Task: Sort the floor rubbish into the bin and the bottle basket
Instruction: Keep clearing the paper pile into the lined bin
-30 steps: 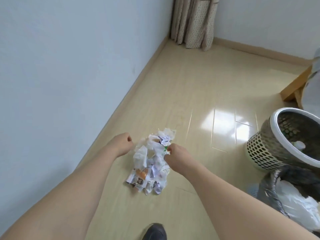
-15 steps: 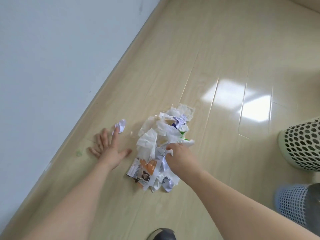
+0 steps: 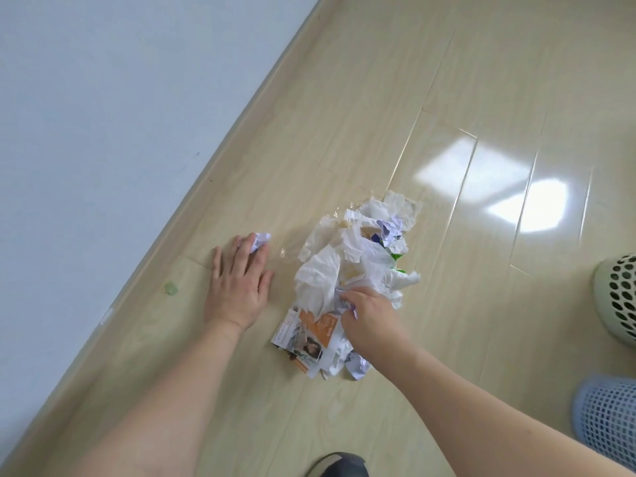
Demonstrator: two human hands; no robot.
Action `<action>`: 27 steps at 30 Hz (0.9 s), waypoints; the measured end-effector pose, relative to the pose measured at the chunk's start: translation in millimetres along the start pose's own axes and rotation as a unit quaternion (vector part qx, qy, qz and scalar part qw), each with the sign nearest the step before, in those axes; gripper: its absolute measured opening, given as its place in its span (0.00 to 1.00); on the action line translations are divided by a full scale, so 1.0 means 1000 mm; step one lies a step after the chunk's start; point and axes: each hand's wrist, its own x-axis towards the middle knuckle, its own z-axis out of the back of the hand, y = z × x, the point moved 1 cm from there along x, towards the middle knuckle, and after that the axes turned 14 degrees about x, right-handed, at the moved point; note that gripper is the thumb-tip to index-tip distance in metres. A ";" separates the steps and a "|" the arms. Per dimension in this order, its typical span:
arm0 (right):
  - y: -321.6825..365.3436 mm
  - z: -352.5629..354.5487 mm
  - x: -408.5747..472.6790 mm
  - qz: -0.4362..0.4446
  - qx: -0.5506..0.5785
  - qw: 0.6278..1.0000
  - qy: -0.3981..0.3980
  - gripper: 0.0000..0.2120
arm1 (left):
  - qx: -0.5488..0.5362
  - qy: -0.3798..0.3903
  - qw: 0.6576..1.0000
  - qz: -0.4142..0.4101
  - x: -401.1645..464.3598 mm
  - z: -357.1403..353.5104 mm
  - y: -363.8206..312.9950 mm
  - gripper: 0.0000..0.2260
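Head view, single frame. Rubbish pile (image 3: 354,277) lies on the pale wood floor (image 3: 447,98) at frame centre: crumpled white tissue and paper, a clear plastic film at its upper edge, scraps of lilac paper, a bit of green packaging on its right side, and a printed leaflet (image 3: 306,333) with an orange panel at its lower left.

Left hand (image 3: 237,287), left of centre, is flat on the floor, palm down, fingers straight and pointing toward the upper part of the frame. Fingertips touch a small crumpled paper ball (image 3: 260,239), white with lilac marks, which sits apart from the pile, just left of it. Whether the fingertips curl over the ball I cannot tell; the hand reads as spread, not clamped.

Right hand (image 3: 368,316) sits on the lower right part of the pile, knuckles up, fingers curled down into the paper and pinching a lilac-and-white scrap. Grip closed on pile material.

Pale green perforated basket (image 3: 616,301) is cut off at the right edge, mid-height, well apart from the pile. Blue mesh basket (image 3: 605,425) is at the lower right edge, below the green one. Contents of both are out of view.

Small green speck (image 3: 170,288) lies on the floor beside the skirting board (image 3: 192,197), left of the left hand. White wall (image 3: 103,98) fills the upper left. Dark shoe toe (image 3: 339,466) shows at the bottom edge, centre.
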 end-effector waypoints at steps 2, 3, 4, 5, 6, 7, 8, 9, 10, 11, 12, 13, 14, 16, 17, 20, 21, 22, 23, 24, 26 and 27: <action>0.004 0.000 0.000 0.013 -0.005 1.000 -0.014 0.18 | -0.005 0.006 1.000 -0.004 0.000 0.000 0.003 0.23; 0.006 0.001 0.000 0.022 -0.006 1.000 -0.021 0.19 | -0.008 0.005 1.000 -0.006 0.001 -0.001 0.005 0.23; 0.007 0.002 -0.002 0.029 -0.006 0.999 -0.025 0.19 | -0.014 0.004 1.000 -0.009 0.001 -0.001 0.005 0.23; 0.008 0.004 -0.003 0.037 -0.006 0.999 -0.028 0.20 | -0.023 0.006 1.000 -0.012 0.000 -0.002 0.005 0.23; 0.009 0.006 -0.005 0.043 -0.007 0.999 -0.030 0.20 | -0.032 0.010 0.999 -0.010 0.000 -0.003 0.005 0.23; 0.009 0.009 -0.008 0.048 -0.010 0.998 -0.031 0.19 | -0.039 0.014 0.999 -0.005 0.000 -0.004 0.005 0.23; 0.009 0.013 -0.012 0.051 -0.013 0.998 -0.031 0.19 | -0.044 0.021 0.999 0.000 0.000 -0.003 0.005 0.24; 0.009 0.019 -0.015 0.053 -0.017 0.998 -0.031 0.19 | -0.046 0.031 0.998 0.005 0.001 -0.002 0.006 0.24; 0.009 0.027 -0.020 0.054 -0.019 0.998 -0.032 0.18 | -0.046 0.045 0.998 0.008 0.002 0.001 0.006 0.24; 0.009 0.035 -0.025 0.056 -0.020 0.998 -0.034 0.19 | -0.051 0.067 0.996 0.012 0.004 0.004 0.005 0.24; 0.011 0.044 -0.029 0.059 -0.017 0.997 -0.038 0.18 | -0.062 0.095 0.993 0.019 0.007 0.008 0.005 0.24; 0.012 0.053 -0.035 0.062 -0.010 0.997 -0.044 0.18 | -0.079 0.125 0.988 0.034 0.009 0.015 0.002 0.24; 0.014 0.063 -0.044 0.067 -0.003 0.996 -0.056 0.16 | -0.101 0.144 0.983 0.054 0.008 0.027 -0.001 0.23; 0.015 0.086 -0.063 0.074 0.012 0.994 -0.082 0.13 | -0.152 0.108 0.978 0.092 0.005 0.058 -0.016 0.19; 0.014 0.096 -0.073 0.073 0.023 0.993 -0.095 0.13 | -0.176 0.082 0.975 0.106 0.002 0.075 -0.025 0.17; 0.001 0.126 -0.112 0.057 0.076 0.985 -0.147 0.12 | -0.242 0.064 0.962 0.110 -0.012 0.126 -0.063 0.16; -0.007 0.135 -0.128 0.051 0.099 0.980 -0.168 0.11 | -0.259 0.072 0.957 0.104 -0.014 0.145 -0.078 0.16; -0.015 0.144 -0.144 0.045 0.124 0.973 -0.189 0.10 | -0.273 0.081 0.954 0.092 -0.015 0.164 -0.094 0.14; -0.024 0.152 -0.160 0.037 0.149 0.966 -0.206 0.09 | -0.283 0.088 0.952 0.075 -0.015 0.183 -0.111 0.13; -0.033 0.159 -0.175 0.030 0.171 0.960 -0.221 0.08 | -0.290 0.093 0.951 0.053 -0.014 0.201 -0.129 0.12; -0.056 0.177 -0.207 0.018 0.206 0.945 -0.252 0.07 | -0.308 0.103 0.946 0.007 -0.014 0.242 -0.170 0.11; -0.068 0.185 -0.218 0.011 0.223 0.937 -0.268 0.07 | -0.316 0.108 0.942 -0.017 -0.014 0.259 -0.189 0.11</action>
